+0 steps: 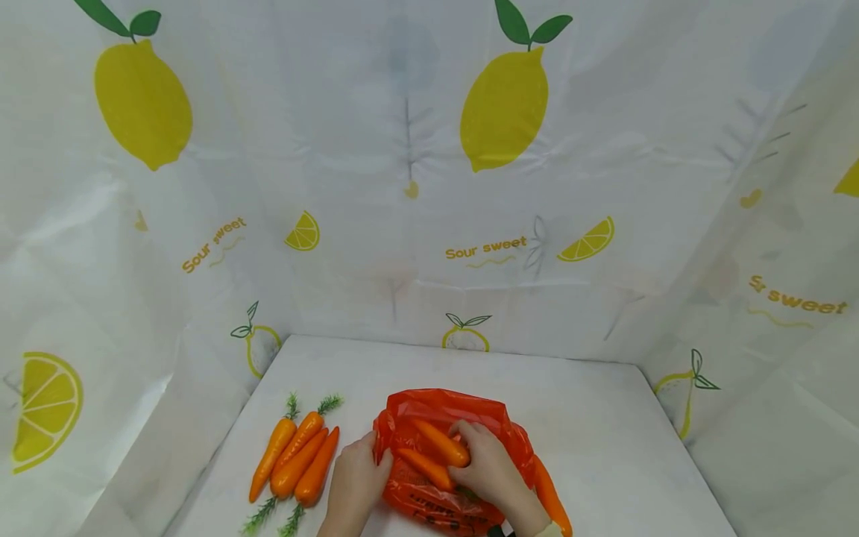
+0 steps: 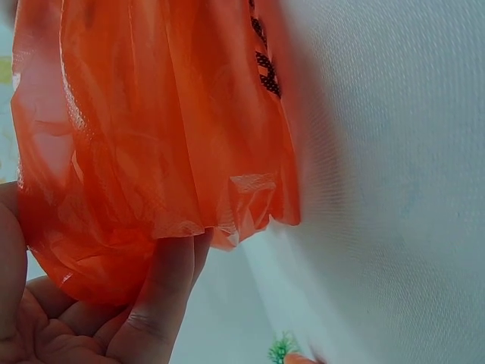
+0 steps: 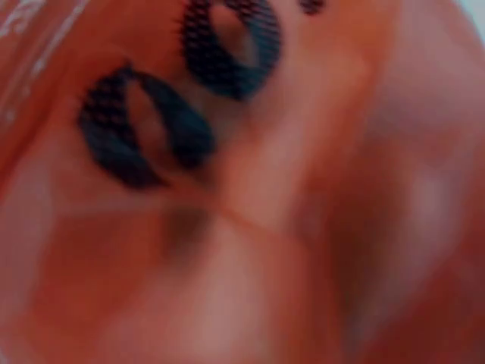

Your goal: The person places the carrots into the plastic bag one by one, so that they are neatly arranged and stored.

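Pinching the side of a crinkled, translucent red plastic bag [image 1: 446, 401] at its rim, the left hand [image 1: 356, 471] presumably keeps the mouth spread for the other hand. The bag lies on the white tabletop [image 1: 624, 432], roughly midway between left and right edges. Inside, two smooth orange carrots [image 1: 424, 468] lie slantwise; the right hand [image 1: 493, 466] appears to grip the rounded end of the one nearer the far edge, between thumb and fingers (right wrist view: blurred red plastic only, no confirmation). Four glossy orange carrots with feathery green tops [image 1: 294, 468] lie close together near the left edge, two tops toward the far edge, two away from it, perhaps grouped for easy reach. Another orange carrot [image 1: 552, 498] rests just beside the bag, right-edge side.
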Motion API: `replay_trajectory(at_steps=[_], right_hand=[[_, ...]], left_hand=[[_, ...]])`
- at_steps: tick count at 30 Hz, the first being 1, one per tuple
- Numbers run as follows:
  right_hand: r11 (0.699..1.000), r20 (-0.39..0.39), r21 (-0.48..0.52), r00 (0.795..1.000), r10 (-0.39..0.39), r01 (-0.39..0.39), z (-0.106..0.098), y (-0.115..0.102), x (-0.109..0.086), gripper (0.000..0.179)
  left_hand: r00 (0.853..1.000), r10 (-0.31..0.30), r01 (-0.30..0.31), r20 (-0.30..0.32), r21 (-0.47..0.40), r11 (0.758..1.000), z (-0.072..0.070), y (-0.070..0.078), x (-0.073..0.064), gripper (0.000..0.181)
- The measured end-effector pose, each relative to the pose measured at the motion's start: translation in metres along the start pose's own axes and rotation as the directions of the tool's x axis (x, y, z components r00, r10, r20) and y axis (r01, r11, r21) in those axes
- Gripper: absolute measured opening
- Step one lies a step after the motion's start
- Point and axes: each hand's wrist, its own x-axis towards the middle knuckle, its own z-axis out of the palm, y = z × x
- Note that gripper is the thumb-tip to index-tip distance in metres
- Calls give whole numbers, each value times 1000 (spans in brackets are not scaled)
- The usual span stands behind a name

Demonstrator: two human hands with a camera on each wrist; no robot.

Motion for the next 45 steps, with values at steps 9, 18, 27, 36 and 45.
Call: replay_trajectory(at_steps=[9, 18, 27, 36, 45], right_hand=[[998, 50, 31, 998, 48, -50, 6, 6, 0, 42], [998, 124, 51, 992, 32, -39, 4, 15, 2, 49], [996, 158, 54, 985, 64, -73, 7, 17, 3, 64], [995, 65, 67, 996, 68, -72, -10, 5, -5, 69], [996, -169, 24, 981, 94, -91, -48, -7, -22, 60]], left_hand=[[1000, 10, -10, 2, 3, 1000, 3, -2, -2, 47], [1000, 29, -29, -9, -23, 999, 3, -2, -3, 31], [1000, 19, -19, -3, -19, 1000, 4, -5, 0, 36], [1000, 31, -31, 2, -12, 999, 0, -4, 1, 31], [999, 37, -37, 0, 10, 999, 1, -5, 3, 34]])
